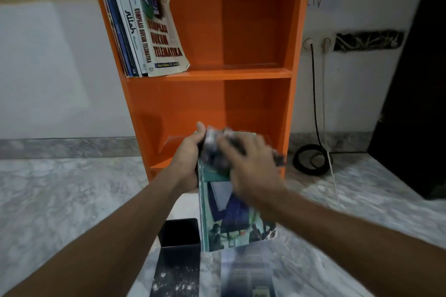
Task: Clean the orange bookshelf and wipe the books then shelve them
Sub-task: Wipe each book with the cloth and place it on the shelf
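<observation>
The orange bookshelf (241, 73) stands against the wall ahead. Several books (144, 29) lean to the left on its upper shelf, the outermost titled "Kompilasi Hukum Telematika". My left hand (188, 159) grips the left edge of a teal book (231, 219) held in front of the lower shelf. My right hand (251, 166) presses a dark, blurred cloth (217, 149) onto the upper part of the book's cover. The cloth is partly hidden under my fingers.
A black book (178, 258) and another book (246, 272) lie on the marble floor (60, 200) below my arms. A coiled black cable (311, 159) lies right of the shelf under two wall sockets (316, 43). A dark object (415, 103) stands at far right.
</observation>
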